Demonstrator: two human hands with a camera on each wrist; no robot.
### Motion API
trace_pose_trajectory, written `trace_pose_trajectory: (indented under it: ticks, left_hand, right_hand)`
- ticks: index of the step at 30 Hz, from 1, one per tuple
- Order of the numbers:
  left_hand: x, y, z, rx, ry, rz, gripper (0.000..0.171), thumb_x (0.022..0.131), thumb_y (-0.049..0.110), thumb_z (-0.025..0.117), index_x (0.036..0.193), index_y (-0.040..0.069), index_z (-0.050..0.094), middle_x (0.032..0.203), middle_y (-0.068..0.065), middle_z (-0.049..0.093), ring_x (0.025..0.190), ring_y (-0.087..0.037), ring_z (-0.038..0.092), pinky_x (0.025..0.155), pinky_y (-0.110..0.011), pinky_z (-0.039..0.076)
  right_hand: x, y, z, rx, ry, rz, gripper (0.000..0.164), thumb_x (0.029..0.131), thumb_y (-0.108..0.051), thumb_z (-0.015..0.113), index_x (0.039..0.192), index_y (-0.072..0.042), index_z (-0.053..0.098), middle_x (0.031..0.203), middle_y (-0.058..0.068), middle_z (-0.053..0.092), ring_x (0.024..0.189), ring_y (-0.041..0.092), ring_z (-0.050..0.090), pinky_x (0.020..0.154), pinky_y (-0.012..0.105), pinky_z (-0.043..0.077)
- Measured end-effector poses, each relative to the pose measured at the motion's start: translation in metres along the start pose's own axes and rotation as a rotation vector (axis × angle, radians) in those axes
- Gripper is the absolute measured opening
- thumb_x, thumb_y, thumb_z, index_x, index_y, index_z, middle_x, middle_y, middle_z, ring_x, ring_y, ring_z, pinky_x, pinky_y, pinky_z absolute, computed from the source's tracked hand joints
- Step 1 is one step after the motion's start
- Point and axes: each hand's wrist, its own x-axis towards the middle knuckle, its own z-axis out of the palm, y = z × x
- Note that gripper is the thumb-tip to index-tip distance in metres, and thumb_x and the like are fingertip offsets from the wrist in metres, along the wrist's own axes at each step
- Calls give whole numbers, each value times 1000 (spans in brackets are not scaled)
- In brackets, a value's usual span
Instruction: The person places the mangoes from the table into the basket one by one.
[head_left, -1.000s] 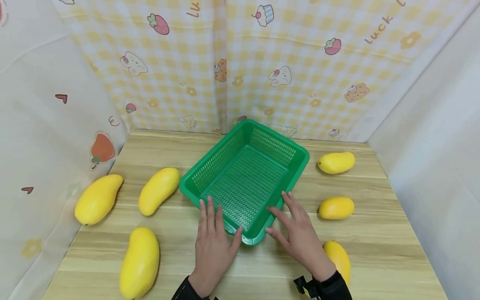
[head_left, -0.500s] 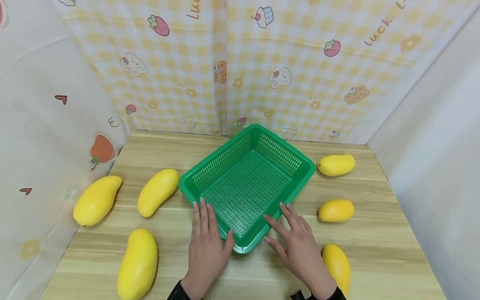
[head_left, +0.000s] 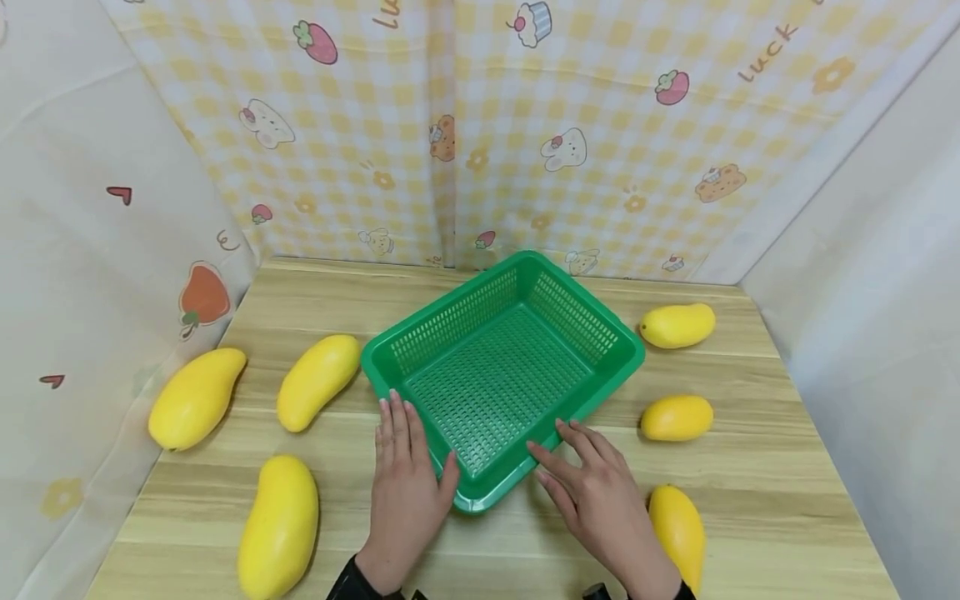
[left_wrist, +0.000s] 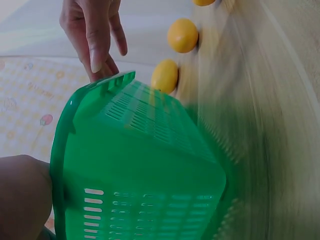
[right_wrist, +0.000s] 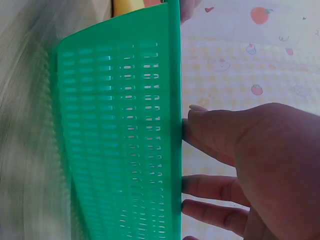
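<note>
A green plastic basket [head_left: 498, 387] with slotted walls sits at an angle on the wooden table, with nothing inside. My left hand [head_left: 408, 496] lies along its near left rim, fingers straight and thumb spread toward the near corner. On the near right side, my right hand [head_left: 607, 504] touches the rim with its fingertips, the fingers loosely extended. In the right wrist view, the fingertips of that hand meet the outer edge of the basket wall [right_wrist: 120, 100]. The left wrist view shows the wall [left_wrist: 145, 165] close up, the left hand [left_wrist: 22, 195] against its rim.
On the left lie three larger yellow mangoes, including a front one [head_left: 279, 525] and one near the basket [head_left: 318, 382]. Three smaller mangoes line the right: back [head_left: 677, 325], middle [head_left: 677, 417] and front [head_left: 677, 533], beside the right wrist. A checked curtain [head_left: 345, 167] hangs behind.
The basket has turned clockwise, its near corner swinging left and its right corner coming toward me. My left hand has shifted slightly left; my right fingertips have moved nearer along with the rim.
</note>
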Motion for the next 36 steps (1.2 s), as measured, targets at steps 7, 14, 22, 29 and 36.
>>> trace_pose_trajectory:
  ticks: [7,14,22,29,36]
  left_hand:
    - [5,-4,-3,-25,-10,10,77,86,24,63,139,-18,28,152,-31,13,141,-41,10,110,-58,16]
    - [10,-11,-14,8,-72,36,78,82,21,70,138,-18,31,151,-31,16,141,-42,13,108,-59,20]
    - [21,-26,-24,-6,-212,56,78,87,22,65,143,-14,26,155,-26,10,142,-39,9,111,-57,15]
    - [23,-31,-31,-4,-287,64,79,89,24,65,145,-12,22,156,-22,7,142,-38,8,113,-54,10]
    - [24,-27,-36,46,-243,41,77,89,28,65,146,-7,27,155,-23,15,141,-41,11,106,-65,16]
  right_hand:
    - [-2,-2,-7,9,-12,-4,32,87,-29,71,119,-29,69,126,7,58,118,25,49,90,48,46]
    - [-10,-12,-4,13,-9,-34,39,84,-31,73,123,-26,67,128,7,54,112,24,46,85,40,49]
    - [-14,-25,-2,-7,-55,-21,43,87,-37,69,128,-31,63,128,7,55,112,26,46,79,43,51]
    - [-18,-32,0,-47,-74,-40,47,86,-40,69,131,-31,60,130,7,54,117,28,45,83,50,48]
    - [-7,-17,-25,-3,-73,-122,42,89,-37,66,128,-22,62,124,3,57,117,25,48,94,50,42]
